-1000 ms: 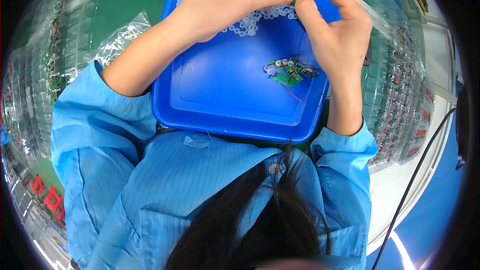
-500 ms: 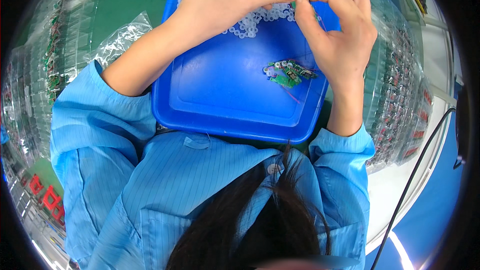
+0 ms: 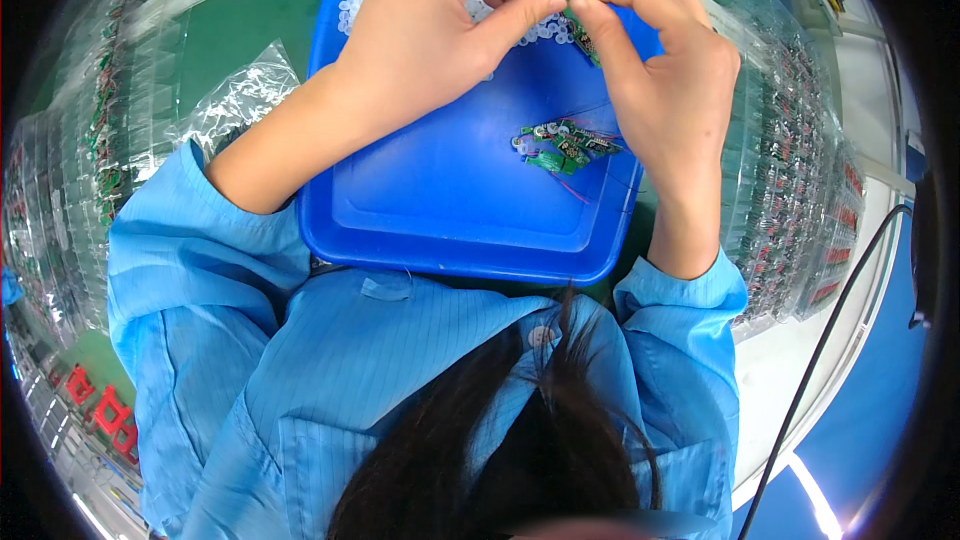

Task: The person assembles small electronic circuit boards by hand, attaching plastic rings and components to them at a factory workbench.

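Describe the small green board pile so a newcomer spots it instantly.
Find the blue tray in front of the person. On its bare floor, below the right hand, lies a small pile of green circuit boards. Unlike the white rings heaped at the far end, it's green.

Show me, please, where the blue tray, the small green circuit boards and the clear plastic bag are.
blue tray (image 3: 450, 240): head view, bare floor near its front rim.
small green circuit boards (image 3: 563, 147): head view, middle of the pile.
clear plastic bag (image 3: 238, 100): head view, crinkled middle.

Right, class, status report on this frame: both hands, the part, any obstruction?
Left hand and right hand pinch one tiny part over the blue tray. Small circuit boards lie apart. Nothing obstructing.
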{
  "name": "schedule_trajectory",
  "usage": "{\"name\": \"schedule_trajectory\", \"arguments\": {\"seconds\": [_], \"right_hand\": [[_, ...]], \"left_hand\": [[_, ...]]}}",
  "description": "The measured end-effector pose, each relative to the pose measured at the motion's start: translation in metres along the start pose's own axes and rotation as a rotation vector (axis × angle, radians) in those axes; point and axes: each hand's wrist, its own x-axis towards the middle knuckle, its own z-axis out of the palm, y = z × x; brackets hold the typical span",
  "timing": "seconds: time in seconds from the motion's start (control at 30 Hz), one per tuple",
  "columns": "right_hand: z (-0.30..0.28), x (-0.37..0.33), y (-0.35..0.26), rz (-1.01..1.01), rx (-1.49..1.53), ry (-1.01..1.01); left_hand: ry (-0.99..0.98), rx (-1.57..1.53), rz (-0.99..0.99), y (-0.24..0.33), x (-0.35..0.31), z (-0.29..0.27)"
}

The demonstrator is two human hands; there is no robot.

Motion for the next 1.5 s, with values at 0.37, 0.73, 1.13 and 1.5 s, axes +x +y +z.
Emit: {"name": "schedule_trajectory", "arguments": {"seconds": [0.37, 0.73, 1.13, 1.5], "right_hand": [[0.001, 0.001, 0.002, 0.257, 0.243, -0.132], [-0.004, -0.001, 0.007, 0.214, 0.385, -0.276], [-0.028, -0.031, 0.01, 0.018, 0.069, -0.502], [-0.021, 0.007, 0.039, 0.209, -0.012, -0.318]], "left_hand": [[-0.126, -0.425, -0.841, 0.024, 0.001, -0.012], [-0.302, -0.654, -0.641, 0.004, -0.007, -0.02], [-0.71, 0.489, -0.575, 0.047, 0.017, -0.033], [-0.595, 0.837, -0.174, 0.039, -0.02, -0.01]]}}
